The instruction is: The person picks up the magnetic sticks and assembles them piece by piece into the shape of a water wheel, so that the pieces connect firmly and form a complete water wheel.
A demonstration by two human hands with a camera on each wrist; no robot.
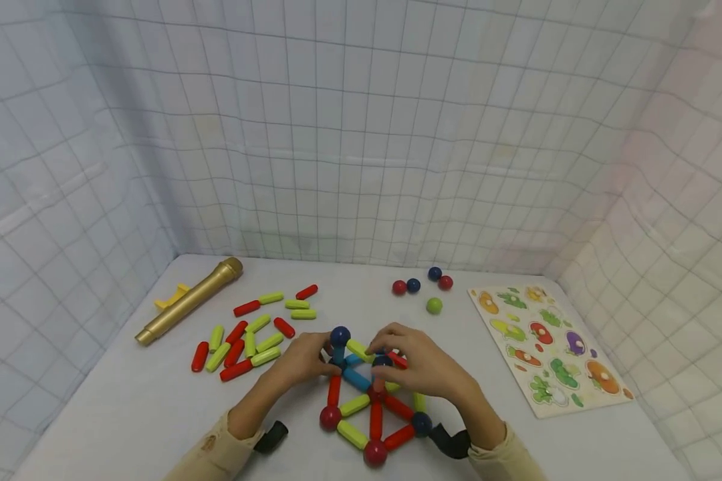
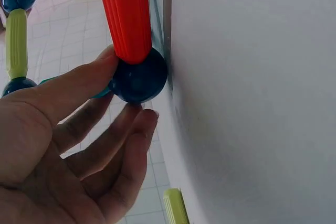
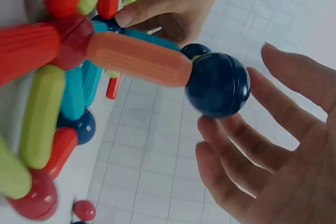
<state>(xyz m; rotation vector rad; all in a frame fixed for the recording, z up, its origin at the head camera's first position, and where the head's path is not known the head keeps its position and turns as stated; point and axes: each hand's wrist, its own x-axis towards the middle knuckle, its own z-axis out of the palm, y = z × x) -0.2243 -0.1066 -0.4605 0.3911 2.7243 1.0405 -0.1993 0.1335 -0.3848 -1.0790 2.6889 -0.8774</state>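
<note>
At the near edge of the table (image 1: 108, 414), between two sleeves (image 1: 213, 447), sits a frame (image 1: 376, 421) of sticks and balls, a red ball (image 1: 376, 453) foremost, a second red ball (image 1: 330, 417) at its left corner and a blue ball (image 1: 422, 424) at its right. Behind these the hands flank it. The right hand (image 1: 424, 364) has its fingers spread wide around a raised ball (image 3: 218, 85), tips touching it; this ball tops an upright pink stick (image 3: 139, 59). A green stick (image 1: 359, 351) runs from it to the top ball (image 1: 339, 336), also raised, on a blue upright. The left hand (image 1: 303, 357) pinches the low ball (image 2: 139, 80) beneath that upright between thumb and fingers, beside the end of a red stick (image 2: 128, 22). Farther left lie loose red and green sticks (image 1: 200, 357); to the right rests a board (image 1: 592, 401) of painted vegetables. Beyond the sticks are a gold microphone (image 1: 186, 304) and a yellow piece (image 1: 171, 296) just beside it. Beyond the frame, slightly right, lie a green ball (image 1: 434, 306) and, behind it, two red and two blue balls (image 1: 413, 286). Checked cloth (image 1: 385, 133) hangs at the back.
</note>
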